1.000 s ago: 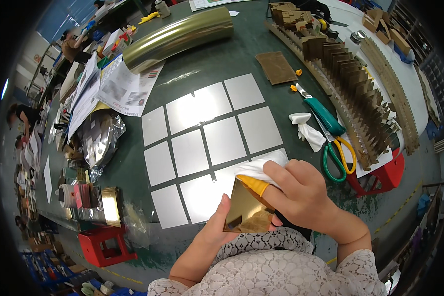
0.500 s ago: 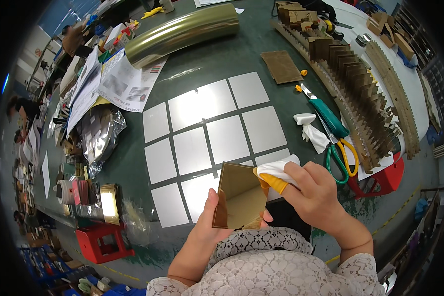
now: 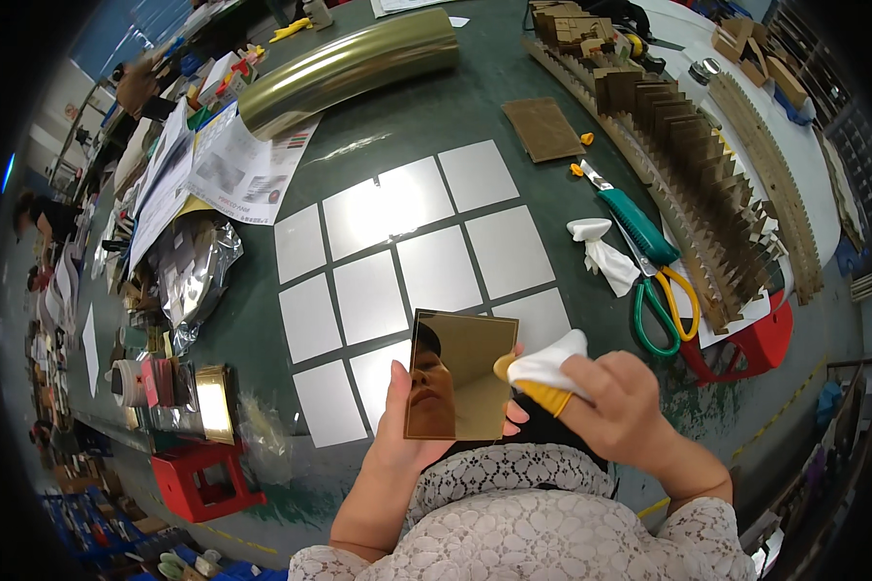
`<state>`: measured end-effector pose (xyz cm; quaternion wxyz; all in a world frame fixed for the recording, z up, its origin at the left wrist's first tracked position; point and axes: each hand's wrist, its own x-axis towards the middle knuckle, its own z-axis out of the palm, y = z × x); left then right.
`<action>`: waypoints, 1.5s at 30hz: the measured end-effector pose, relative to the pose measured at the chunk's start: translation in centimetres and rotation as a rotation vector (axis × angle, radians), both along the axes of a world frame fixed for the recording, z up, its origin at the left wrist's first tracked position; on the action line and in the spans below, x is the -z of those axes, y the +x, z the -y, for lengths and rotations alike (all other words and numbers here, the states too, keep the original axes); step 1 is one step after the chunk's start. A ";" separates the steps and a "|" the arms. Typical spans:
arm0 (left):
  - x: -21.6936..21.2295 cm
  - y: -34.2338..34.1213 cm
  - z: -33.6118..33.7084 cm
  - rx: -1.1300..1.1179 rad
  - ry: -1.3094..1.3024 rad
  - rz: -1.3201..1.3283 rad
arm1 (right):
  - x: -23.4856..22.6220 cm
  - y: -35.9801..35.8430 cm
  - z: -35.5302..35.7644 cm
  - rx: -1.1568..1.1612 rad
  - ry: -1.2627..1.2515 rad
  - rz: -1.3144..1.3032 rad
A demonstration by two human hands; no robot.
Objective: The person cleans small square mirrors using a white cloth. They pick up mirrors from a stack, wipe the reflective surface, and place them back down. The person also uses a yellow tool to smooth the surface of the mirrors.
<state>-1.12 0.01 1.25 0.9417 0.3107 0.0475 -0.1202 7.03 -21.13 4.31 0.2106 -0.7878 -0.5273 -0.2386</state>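
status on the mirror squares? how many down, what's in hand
Done: about nine white-faced squares lie in a grid on the green table. In hand: the left hand holds up a gold mirror square while the right hand presses a white cloth to its edge. Left: can't tell how many more remain.

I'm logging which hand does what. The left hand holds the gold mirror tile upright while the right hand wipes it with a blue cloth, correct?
Not quite: the cloth is white, not blue, in the head view. The left hand does hold the gold mirror tile while the right hand wipes it.
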 end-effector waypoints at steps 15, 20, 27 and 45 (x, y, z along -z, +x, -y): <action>0.5 -0.8 -0.2 0.038 -0.062 0.066 | 0.3 2.1 -0.9 0.066 0.006 -0.052; 1.1 -0.4 -0.2 0.030 -0.121 0.139 | 0.7 3.2 -0.7 0.174 0.018 -0.015; 1.3 -0.3 -0.4 0.016 -0.127 0.139 | 0.4 1.8 0.1 0.170 -0.017 -0.088; 0.7 0.1 -0.1 -0.051 0.045 0.025 | 1.1 4.1 2.0 0.355 -0.045 -0.412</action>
